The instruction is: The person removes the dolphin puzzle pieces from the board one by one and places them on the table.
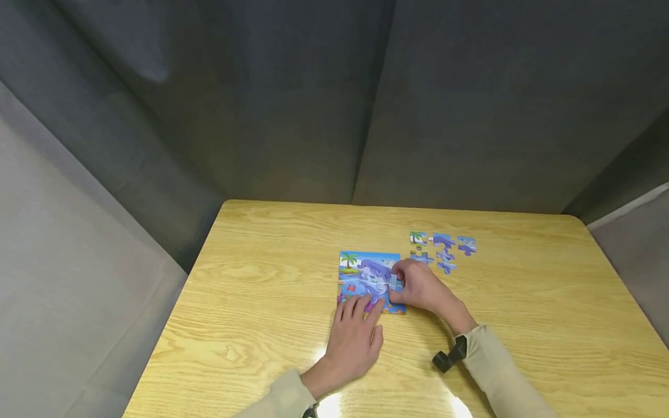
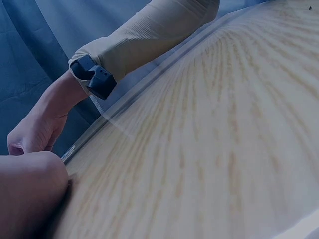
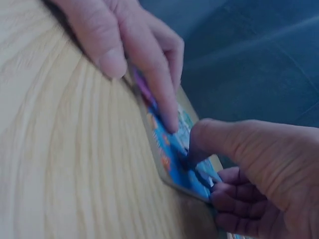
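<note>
The dolphin puzzle [image 1: 372,266] lay flat on the desk [image 1: 251,273] in front of you. Your right hand [image 1: 420,285] pinched a small blue piece [image 1: 394,282] at its right side, and your left hand [image 1: 350,345] rested with long, spread fingers on its near edge. You were likely fitting that piece in. The next move seemed to need careful lining up and a soft push. Loose pieces [image 1: 443,241] lay beyond your right hand.

I'm looking at a wooden table [image 1: 235,302] here, dark curtain [image 1: 292,104] hanging behind it, pale grey panel [image 1: 63,278] off its left side, duller panel [image 1: 635,249] off its right.
</note>
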`<state>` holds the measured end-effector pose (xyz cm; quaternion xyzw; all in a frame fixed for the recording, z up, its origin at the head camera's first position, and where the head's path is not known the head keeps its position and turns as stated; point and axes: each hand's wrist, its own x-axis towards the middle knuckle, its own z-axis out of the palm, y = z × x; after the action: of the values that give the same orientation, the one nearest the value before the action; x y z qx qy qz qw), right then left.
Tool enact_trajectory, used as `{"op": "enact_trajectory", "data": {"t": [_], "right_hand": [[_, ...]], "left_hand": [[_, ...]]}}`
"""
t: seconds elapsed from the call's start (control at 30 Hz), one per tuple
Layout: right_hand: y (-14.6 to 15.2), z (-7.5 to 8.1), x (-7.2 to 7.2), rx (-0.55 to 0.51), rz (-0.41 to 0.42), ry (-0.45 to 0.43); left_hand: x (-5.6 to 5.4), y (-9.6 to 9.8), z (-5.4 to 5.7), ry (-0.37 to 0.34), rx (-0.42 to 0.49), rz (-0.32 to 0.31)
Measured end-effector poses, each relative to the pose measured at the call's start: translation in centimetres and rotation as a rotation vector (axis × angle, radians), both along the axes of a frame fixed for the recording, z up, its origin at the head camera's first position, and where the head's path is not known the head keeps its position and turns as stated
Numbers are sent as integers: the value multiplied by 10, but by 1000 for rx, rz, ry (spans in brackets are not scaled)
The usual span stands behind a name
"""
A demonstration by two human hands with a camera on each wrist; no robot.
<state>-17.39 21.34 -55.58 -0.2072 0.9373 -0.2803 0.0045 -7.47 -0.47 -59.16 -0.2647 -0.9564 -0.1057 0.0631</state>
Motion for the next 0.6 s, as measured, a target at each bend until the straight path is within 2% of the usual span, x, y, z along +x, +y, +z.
{"op": "enact_trajectory", "data": {"t": [0.17, 0.6], "right_hand": [[2, -6, 0, 29, 38, 87], [14, -15, 1, 21, 102, 208]], "left_hand": [[0, -1, -2, -6, -4, -3], [-1, -1, -3, -3, -4, -9]]}}
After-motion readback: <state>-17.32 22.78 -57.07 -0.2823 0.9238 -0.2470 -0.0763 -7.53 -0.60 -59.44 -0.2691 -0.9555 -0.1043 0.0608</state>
